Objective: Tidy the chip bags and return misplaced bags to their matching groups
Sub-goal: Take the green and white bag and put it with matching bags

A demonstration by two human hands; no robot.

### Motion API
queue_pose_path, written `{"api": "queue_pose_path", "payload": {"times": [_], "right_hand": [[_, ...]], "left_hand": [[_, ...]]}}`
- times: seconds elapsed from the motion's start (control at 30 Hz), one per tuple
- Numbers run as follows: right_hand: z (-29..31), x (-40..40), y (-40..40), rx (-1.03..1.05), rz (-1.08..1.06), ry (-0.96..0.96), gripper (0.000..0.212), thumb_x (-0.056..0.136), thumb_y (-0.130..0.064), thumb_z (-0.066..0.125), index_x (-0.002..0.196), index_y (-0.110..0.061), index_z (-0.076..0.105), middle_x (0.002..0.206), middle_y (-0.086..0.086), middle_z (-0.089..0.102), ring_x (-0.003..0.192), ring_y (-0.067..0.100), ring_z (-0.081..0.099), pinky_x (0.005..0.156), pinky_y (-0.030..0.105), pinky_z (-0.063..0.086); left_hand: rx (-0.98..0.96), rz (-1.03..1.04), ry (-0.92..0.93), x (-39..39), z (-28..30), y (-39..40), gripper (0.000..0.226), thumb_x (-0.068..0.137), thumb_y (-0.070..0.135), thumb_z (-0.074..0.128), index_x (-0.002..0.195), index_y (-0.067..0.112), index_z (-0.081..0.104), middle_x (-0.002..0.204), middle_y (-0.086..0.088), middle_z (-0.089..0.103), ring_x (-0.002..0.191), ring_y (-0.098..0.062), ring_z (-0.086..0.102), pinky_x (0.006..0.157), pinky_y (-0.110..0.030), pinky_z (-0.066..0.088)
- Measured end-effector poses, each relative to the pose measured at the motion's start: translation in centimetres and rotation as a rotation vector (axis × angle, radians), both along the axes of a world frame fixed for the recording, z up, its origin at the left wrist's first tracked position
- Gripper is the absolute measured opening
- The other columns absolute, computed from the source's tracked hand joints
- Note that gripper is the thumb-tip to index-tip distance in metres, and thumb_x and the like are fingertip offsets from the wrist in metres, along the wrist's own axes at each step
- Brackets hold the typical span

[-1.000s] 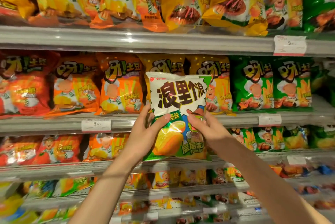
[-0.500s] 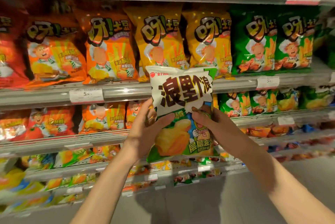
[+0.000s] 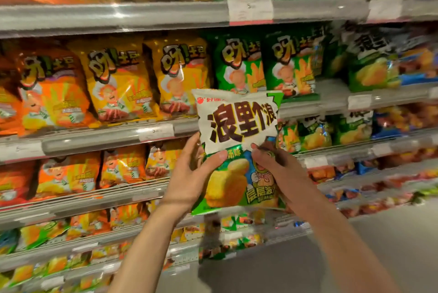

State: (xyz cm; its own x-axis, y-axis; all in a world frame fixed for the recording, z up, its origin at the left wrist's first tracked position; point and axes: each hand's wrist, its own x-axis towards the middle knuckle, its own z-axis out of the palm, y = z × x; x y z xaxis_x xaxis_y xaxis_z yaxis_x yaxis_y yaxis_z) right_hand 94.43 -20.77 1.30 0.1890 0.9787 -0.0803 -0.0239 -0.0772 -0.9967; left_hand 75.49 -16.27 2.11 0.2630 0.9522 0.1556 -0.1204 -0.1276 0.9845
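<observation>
White-and-green chip bag [image 3: 239, 150] is held upright before the shelves — left hand [image 3: 189, 174] and right hand [image 3: 272, 169] both pinching its middle, label facing out, likely to compare with matching bags [image 3: 372, 65] up right.

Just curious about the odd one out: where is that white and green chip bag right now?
The white and green bag sits mid-frame, held off the shelves by the left hand and right hand, just below the green bags.

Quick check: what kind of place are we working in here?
Most likely a shop's snack aisle: tiered metal shelves packed with rows of chip bags, and price tags clipped to the shelf edges.
</observation>
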Motion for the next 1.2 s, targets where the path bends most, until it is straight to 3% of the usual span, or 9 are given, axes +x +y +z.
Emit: {"api": "queue_pose_path", "payload": {"times": [0.13, 0.27, 0.33, 0.43, 0.53, 0.73, 0.87, 1.0, 1.2], "right_hand": [[0.1, 7.6, -1.6, -0.027, -0.118, -0.072, 0.076, 0.049, -0.085, 0.079, 0.113, -0.046, 0.069, 0.122, -0.010, 0.073, 0.116, 0.019, 0.067, 0.105, 0.051, 0.051], [0.9, 14.5, -3.4, -0.011, -0.175, -0.061, 0.075, 0.054, -0.087, 0.075, 0.112, -0.040, 0.067, 0.111, -0.005, 0.077, 0.104, 0.019, 0.073, 0.096, 0.049, 0.057], [1.3, 17.3, -3.2, 0.015, -0.204, -0.091, 0.082, 0.050, -0.092, 0.071, 0.114, -0.040, 0.066, 0.112, -0.006, 0.077, 0.105, 0.019, 0.073, 0.097, 0.050, 0.056], [2.2, 21.0, -2.2, 0.045, -0.250, -0.073, 0.068, 0.059, -0.087, 0.069, 0.110, -0.042, 0.065, 0.111, -0.009, 0.076, 0.100, 0.011, 0.073, 0.091, 0.040, 0.058], [3.3, 24.1, -0.7, 0.077, -0.265, -0.116, 0.060, 0.070, -0.074, 0.062, 0.117, -0.038, 0.064, 0.108, -0.014, 0.074, 0.092, -0.001, 0.071, 0.074, 0.018, 0.054], [5.4, 30.3, 2.9, 0.109, -0.341, -0.217, 0.052, 0.075, -0.073, 0.056, 0.115, -0.040, 0.063, 0.111, -0.012, 0.071, 0.095, -0.001, 0.066, 0.080, 0.023, 0.049], [6.2, 33.6, 6.6, 0.162, -0.351, -0.282, 0.052, 0.085, -0.072, 0.055, 0.125, -0.039, 0.060, 0.118, -0.019, 0.067, 0.111, 0.001, 0.061, 0.102, 0.035, 0.047], [6.1, 35.9, 9.8, 0.216, -0.347, -0.320, 0.051, 0.090, -0.066, 0.055, 0.129, -0.033, 0.061, 0.118, -0.019, 0.068, 0.113, 0.001, 0.061, 0.108, 0.037, 0.047], [6.0, 39.1, 14.1, 0.224, -0.270, -0.325, 0.048, 0.094, -0.066, 0.051, 0.128, -0.033, 0.059, 0.110, -0.023, 0.063, 0.111, 0.006, 0.061, 0.098, 0.031, 0.046]], "left_hand": [[0.008, -0.008, -0.005, 8.1, 0.8, -1.4, 0.038, 0.087, 0.013, 0.072, 0.113, 0.038, 0.060, 0.099, 0.027, 0.076, 0.091, 0.013, 0.069, 0.077, -0.012, 0.055], [0.006, -0.015, 0.053, 15.6, 2.1, -2.1, 0.062, 0.073, 0.051, 0.084, 0.130, 0.040, 0.059, 0.132, 0.013, 0.067, 0.123, -0.006, 0.062, 0.108, -0.039, 0.050], [-0.006, -0.031, 0.041, 18.9, 2.6, -1.7, 0.058, 0.078, 0.051, 0.081, 0.130, 0.045, 0.056, 0.131, 0.023, 0.063, 0.123, 0.000, 0.058, 0.115, -0.039, 0.043], [-0.018, -0.078, 0.036, 23.3, 3.6, -0.4, 0.032, 0.089, 0.036, 0.075, 0.106, 0.053, 0.054, 0.113, 0.035, 0.058, 0.108, 0.013, 0.057, 0.110, -0.032, 0.045], [-0.028, -0.083, 0.030, 27.1, 3.8, 1.9, 0.036, 0.078, 0.050, 0.078, 0.104, 0.059, 0.055, 0.120, 0.030, 0.061, 0.118, 0.002, 0.061, 0.108, -0.036, 0.050], [0.015, -0.090, -0.021, 34.2, 4.3, 6.1, 0.035, 0.089, 0.045, 0.071, 0.116, 0.057, 0.052, 0.131, 0.026, 0.058, 0.126, -0.006, 0.058, 0.111, -0.040, 0.046], [0.057, -0.024, -0.015, 37.6, 4.7, 8.7, 0.054, 0.091, 0.056, 0.065, 0.140, 0.054, 0.041, 0.136, 0.029, 0.051, 0.135, -0.005, 0.046, 0.117, -0.044, 0.039], [0.122, 0.060, 0.074, 40.0, 5.0, 10.7, 0.068, 0.096, 0.057, 0.056, 0.156, 0.041, 0.029, 0.154, 0.020, 0.043, 0.143, -0.007, 0.039, 0.121, -0.044, 0.033], [0.152, 0.178, 0.188, 42.9, 5.5, 12.3, 0.061, 0.102, 0.052, 0.046, 0.158, 0.039, 0.026, 0.145, 0.023, 0.046, 0.134, -0.001, 0.042, 0.106, -0.023, 0.031]]}}
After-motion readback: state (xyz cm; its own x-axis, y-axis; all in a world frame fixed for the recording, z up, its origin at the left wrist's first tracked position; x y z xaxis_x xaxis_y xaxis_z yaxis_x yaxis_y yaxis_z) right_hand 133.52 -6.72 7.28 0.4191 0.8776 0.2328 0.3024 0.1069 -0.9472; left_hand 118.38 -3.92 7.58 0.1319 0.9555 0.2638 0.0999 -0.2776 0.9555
